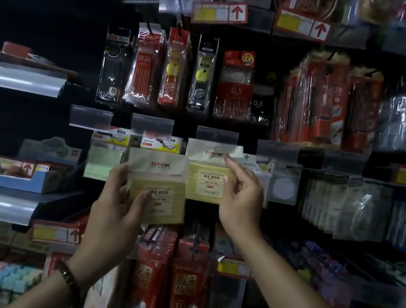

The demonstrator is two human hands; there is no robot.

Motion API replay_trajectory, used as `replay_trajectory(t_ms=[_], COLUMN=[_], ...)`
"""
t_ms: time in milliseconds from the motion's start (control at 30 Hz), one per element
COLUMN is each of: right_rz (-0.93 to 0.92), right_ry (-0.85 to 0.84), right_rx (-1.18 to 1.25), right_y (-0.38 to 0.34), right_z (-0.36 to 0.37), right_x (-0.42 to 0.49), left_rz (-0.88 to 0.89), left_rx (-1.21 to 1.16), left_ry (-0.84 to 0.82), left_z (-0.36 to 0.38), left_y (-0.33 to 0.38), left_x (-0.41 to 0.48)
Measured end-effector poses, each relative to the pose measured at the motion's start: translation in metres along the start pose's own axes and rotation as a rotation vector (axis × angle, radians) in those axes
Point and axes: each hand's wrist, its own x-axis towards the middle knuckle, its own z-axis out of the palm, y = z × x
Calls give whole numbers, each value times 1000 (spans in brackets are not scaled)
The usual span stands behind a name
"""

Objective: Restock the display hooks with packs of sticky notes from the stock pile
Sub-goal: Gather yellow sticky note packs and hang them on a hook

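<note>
My left hand [120,201] grips a pack of yellow sticky notes [160,187] with a white header card, held in front of the display. A second yellow pack [208,179] hangs at the middle hook [216,147], under a clear label holder. My right hand [240,195] is at that pack's right edge, thumb on its front and index finger raised to the white header. Whether the hook passes through the header hole I cannot tell. A green pack [103,160] hangs on the hook to the left.
Pen and refill packs [173,67] hang in the row above. Red packs [189,287] hang below my hands. More note packs [283,187] hang to the right. A blue display box [13,174] sits on the grey shelf at left.
</note>
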Motion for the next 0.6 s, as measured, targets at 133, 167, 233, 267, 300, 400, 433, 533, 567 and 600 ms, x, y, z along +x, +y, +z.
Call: replay_trajectory(t_ms=[133, 167, 233, 267, 300, 400, 433, 533, 567, 600], right_rz=[-29, -31, -39, -40, -31, 41, 68, 109, 89, 63], right_ry=[-36, -33, -22, -26, -44, -164, -213, -295, -304, -311], right_rx=[-54, -80, -161, -208, -257, -417, -476, -701, -775, -835], right_y=[-4, -5, -7, -6, -4, 1, 0, -17, -22, -27], right_z=[-2, -2, -1, 0, 0, 2, 2, -1, -2, -2], right_x=[4, 5, 6, 8, 11, 21, 24, 30, 30, 30], left_rz=[10, 15, 31, 37, 40, 34, 30, -3, -21, -40], left_rx=[-38, -39, -34, -32, -36, -49, -46, -43, -48, -58], left_ry=[-26, -32, -41, -44, -50, -65, -70, -87, -99, -109], left_z=[1, 1, 3, 3, 4, 8, 9, 12, 12, 13], left_y=[3, 5, 9, 10, 11, 10, 9, 4, 2, 1], left_x=[1, 1, 2, 2, 2, 5, 6, 9, 9, 9])
